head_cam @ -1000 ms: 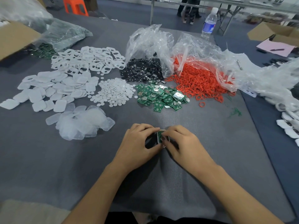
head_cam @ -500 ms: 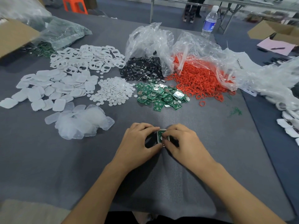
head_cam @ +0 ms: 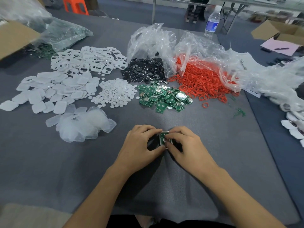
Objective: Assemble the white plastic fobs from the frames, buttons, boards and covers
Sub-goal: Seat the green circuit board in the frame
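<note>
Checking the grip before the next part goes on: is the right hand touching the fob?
Touching. In the head view the right hand pinches the fob, fingertips on its green face, while the left hand grips the other side.

- table (head_cam: 49, 170): plain dk grey
- frames (head_cam: 88, 60), far left: white
- covers (head_cam: 54, 91), left edge: white
- frosted pieces (head_cam: 82, 127): see-thru whitish
- buttons (head_cam: 115, 94): white
- discs (head_cam: 144, 71), centre: shiny black
- boards (head_cam: 164, 99): green w/ silver spots
- rings (head_cam: 202, 81): red-orange
- bags (head_cam: 151, 41): clear
- bottle (head_cam: 212, 22), far edge: clear, blue label, white cap
- box (head_cam: 14, 37), left edge: brown
- stool (head_cam: 75, 5), beyond far edge: orange
- fob (head_cam: 162, 136), near edge: white rim, green inside
</note>
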Tool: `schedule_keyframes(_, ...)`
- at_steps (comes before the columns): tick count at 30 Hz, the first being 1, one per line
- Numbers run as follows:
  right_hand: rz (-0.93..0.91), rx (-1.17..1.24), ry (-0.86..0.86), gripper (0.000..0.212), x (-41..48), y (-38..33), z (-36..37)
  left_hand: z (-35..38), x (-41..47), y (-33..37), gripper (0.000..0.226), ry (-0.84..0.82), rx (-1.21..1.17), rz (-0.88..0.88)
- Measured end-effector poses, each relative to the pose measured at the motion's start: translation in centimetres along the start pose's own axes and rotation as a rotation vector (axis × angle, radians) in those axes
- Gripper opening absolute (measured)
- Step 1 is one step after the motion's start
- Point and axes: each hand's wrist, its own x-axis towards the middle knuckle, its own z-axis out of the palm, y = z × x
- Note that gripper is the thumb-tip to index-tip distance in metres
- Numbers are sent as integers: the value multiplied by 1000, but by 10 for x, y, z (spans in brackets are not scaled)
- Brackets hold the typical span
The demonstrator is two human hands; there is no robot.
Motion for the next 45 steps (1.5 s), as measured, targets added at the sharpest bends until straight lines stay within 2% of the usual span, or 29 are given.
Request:
schedule_keyframes(9, -29, 89, 71, 23, -6, 10, 5, 1, -1, 1, 60, 16, -1, 4)
schedule_keyframes(14, -20, 182, 152, 46, -11, 15, 13, 1, -1, -1, 64, 14, 4, 5)
schedule_keyframes(17, -12, 175, 149, 53, -12, 16, 17, 0, -2, 0, 63, 20, 3, 17)
schedule_keyframes(22, -16, 165, 146, 55, -13, 16, 22, -8, -4, 1, 55, 54, -170, -11)
schedule_keyframes(25, -12, 163, 157, 54, -13, 16, 22, -23, -6, -3, 44, 140, -314, -52)
schedule_keyframes(29, -4, 160, 134, 51, -16, 17, 22, -56, -4, -14, 30, 352, -363, -146)
schedule_keyframes(33, 9, 163, 139, 49, -16, 18, 24, -112, 4, -56, 20, 642, -237, -333)
schedule_keyframes(35, 17, 158, 141, 48, -15, 18, 25, -141, 7, -84, 16, 692, -133, -460)
schedule_keyframes(37, 18, 153, 143, 45, -14, 18, 26, -161, 10, -113, 20, 633, 22, -584)
schedule_keyframes(41, 28, 153, 151, 44, -12, 17, 26, -173, 21, -144, 41, 329, 276, -696)
schedule_keyframes(43, 30, 151, 154, 44, -12, 16, 25, -173, 23, -149, 41, 294, 298, -696)
schedule_keyframes(45, 41, 158, 157, 43, -12, 15, 24, -174, 23, -152, 33, 332, 269, -673)
